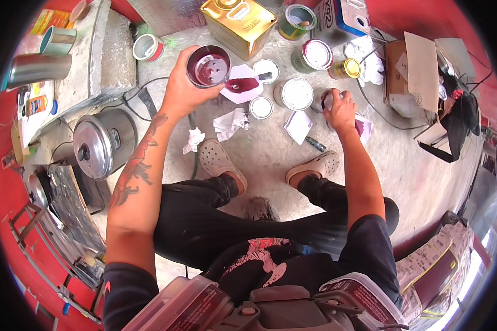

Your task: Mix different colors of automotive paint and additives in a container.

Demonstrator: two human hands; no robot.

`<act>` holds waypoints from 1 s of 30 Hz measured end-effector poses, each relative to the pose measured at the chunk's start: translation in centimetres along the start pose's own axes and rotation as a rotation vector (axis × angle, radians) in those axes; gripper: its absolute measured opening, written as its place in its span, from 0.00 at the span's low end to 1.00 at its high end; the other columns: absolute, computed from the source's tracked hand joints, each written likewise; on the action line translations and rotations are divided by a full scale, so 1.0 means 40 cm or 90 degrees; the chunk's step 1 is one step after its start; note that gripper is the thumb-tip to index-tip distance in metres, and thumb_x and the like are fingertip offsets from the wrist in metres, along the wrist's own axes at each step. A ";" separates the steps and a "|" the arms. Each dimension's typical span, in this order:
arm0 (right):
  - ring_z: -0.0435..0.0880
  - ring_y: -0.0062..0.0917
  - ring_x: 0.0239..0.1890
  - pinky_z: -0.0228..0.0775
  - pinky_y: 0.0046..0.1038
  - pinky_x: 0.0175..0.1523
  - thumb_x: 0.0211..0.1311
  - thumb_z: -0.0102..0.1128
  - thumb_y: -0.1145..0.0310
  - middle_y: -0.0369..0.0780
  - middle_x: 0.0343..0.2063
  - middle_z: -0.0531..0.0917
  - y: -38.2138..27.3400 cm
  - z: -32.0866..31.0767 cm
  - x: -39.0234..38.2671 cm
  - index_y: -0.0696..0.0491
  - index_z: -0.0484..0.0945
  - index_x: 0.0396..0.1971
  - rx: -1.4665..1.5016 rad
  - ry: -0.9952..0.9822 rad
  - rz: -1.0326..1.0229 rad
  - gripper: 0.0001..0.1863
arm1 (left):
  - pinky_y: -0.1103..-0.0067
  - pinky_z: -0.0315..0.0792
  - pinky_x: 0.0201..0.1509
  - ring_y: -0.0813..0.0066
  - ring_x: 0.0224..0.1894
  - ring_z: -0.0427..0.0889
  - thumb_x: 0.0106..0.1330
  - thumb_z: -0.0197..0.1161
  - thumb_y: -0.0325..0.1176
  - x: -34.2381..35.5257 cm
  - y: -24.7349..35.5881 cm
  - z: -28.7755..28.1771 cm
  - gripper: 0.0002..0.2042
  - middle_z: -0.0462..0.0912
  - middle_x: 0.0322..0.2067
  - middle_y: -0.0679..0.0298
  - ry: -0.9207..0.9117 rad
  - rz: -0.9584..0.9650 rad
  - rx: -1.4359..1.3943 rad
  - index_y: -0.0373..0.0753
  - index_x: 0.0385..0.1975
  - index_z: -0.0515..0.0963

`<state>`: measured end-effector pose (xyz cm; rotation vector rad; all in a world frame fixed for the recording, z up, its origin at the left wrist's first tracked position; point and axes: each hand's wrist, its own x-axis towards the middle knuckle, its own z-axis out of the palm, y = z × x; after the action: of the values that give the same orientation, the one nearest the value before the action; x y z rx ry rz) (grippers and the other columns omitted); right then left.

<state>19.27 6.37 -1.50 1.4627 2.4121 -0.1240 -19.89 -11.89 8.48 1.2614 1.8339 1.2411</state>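
Observation:
My left hand (183, 85) is raised and wraps round a cup (210, 67) with glossy dark red liquid inside, probably paint. Just beside the cup, on the floor, lies a white sheet (236, 97) with a wet dark red patch. Fingers of my right hand (342, 113) curl round the top of a small container (327, 101), partly hidden by the hand. Close to it stands a round tin with a white top (296, 94). A white card (299, 127) and a dark-handled tool (315, 144) lie nearer my foot. Behind my right hand shows a red-stained paper (363, 127).
Along the back stand a gold square can (240, 27), an open green tin (297, 22) and a small yellow tin (345, 68). A cardboard box (411, 77) is at right. A lidded metal pot (105, 142) and concrete block (113, 60) stand left. Cables cross the floor.

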 end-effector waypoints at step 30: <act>0.75 0.45 0.56 0.66 0.45 0.56 0.50 0.76 0.52 0.51 0.56 0.77 -0.551 -0.500 -0.156 0.51 0.81 0.54 0.260 0.374 -0.459 0.32 | 0.64 0.70 0.63 0.56 0.54 0.81 0.43 0.82 0.43 -0.044 0.059 0.014 0.40 0.83 0.52 0.61 0.026 0.151 0.072 0.41 0.60 0.73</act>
<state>-1.86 -4.65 17.42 0.7272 3.4731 -0.4163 -17.86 -13.03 10.35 1.5635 1.8458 1.3103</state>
